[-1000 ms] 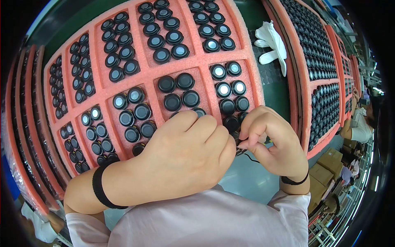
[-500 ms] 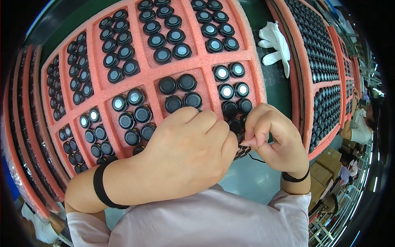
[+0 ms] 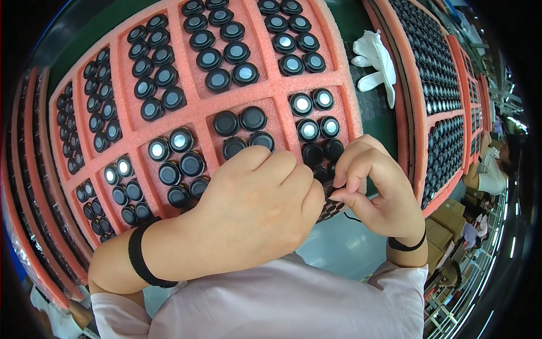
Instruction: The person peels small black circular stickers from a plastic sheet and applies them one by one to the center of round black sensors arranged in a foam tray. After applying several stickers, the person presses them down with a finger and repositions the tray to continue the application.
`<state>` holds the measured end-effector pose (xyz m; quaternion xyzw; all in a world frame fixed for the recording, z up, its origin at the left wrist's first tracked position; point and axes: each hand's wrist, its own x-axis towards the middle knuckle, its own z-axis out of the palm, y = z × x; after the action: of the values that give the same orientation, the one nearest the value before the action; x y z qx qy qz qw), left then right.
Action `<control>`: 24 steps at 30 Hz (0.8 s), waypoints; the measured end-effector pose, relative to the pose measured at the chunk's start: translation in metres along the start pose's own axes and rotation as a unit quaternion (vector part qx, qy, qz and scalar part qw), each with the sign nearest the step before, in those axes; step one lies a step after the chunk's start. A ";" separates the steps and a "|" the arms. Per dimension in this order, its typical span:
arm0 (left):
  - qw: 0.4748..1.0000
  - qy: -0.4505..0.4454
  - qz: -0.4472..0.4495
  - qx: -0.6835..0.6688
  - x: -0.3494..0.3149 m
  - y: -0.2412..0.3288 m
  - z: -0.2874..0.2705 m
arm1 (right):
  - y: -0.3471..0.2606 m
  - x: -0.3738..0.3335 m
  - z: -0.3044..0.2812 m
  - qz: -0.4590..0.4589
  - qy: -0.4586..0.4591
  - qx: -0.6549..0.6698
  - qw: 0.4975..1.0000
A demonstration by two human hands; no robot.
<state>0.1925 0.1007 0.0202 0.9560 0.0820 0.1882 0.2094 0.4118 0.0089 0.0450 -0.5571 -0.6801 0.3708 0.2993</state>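
Note:
My left hand [image 3: 262,200] is curled closed over the near edge of the pink foam tray [image 3: 195,107], and its fingers are hidden beneath it. Close on its right, my right hand [image 3: 375,189] has thumb and forefinger drawn together in a pinch. Something small and dark shows at those fingertips, too little to name. Just below them, a sheet with rows of dark round spots [image 3: 332,210] sticks out past my left hand. Black round parts fill the tray's compartments. Some have grey or silver centres, while those nearest my hands, such as this black round part [image 3: 253,118], have plain dark tops.
A white glove [image 3: 375,65] lies right of the tray on a dark spotted sheet [image 3: 370,104]. Another foam tray of black parts [image 3: 426,62] stands farther right. More stacked trays [image 3: 42,186] rise at the left. Cardboard boxes [image 3: 446,220] and a person [image 3: 488,169] are at the far right.
The tray appears slightly farther left in the picture. The tips of my right thumb and forefinger have shifted a little, showing a dark bit between them. My left hand stays nearly in place.

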 end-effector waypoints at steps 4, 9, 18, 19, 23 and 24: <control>0.999 0.034 -0.016 0.004 0.000 -0.001 0.008 | 0.004 0.000 -0.002 -0.021 -0.011 -0.013 1.000; 0.998 -0.016 -0.066 -0.019 -0.002 -0.009 0.008 | 0.008 0.009 -0.008 -0.054 -0.026 -0.010 0.998; 0.999 -0.020 0.000 -0.046 -0.002 -0.011 0.019 | 0.025 0.039 0.000 0.152 0.013 0.067 0.986; 0.999 -0.022 -0.001 -0.037 -0.001 -0.011 0.019 | 0.027 0.039 0.001 0.166 0.011 0.069 0.984; 0.999 -0.027 -0.012 -0.034 -0.004 -0.011 0.023 | 0.030 0.041 0.001 0.181 -0.016 0.039 0.983; 0.999 -0.027 -0.016 -0.036 -0.005 -0.011 0.024 | 0.029 0.041 0.001 0.183 -0.017 0.040 0.982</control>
<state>0.1970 0.1009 -0.0065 0.9512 0.0852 0.1618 0.2484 0.4186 0.0522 0.0196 -0.6534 -0.5565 0.4555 0.2364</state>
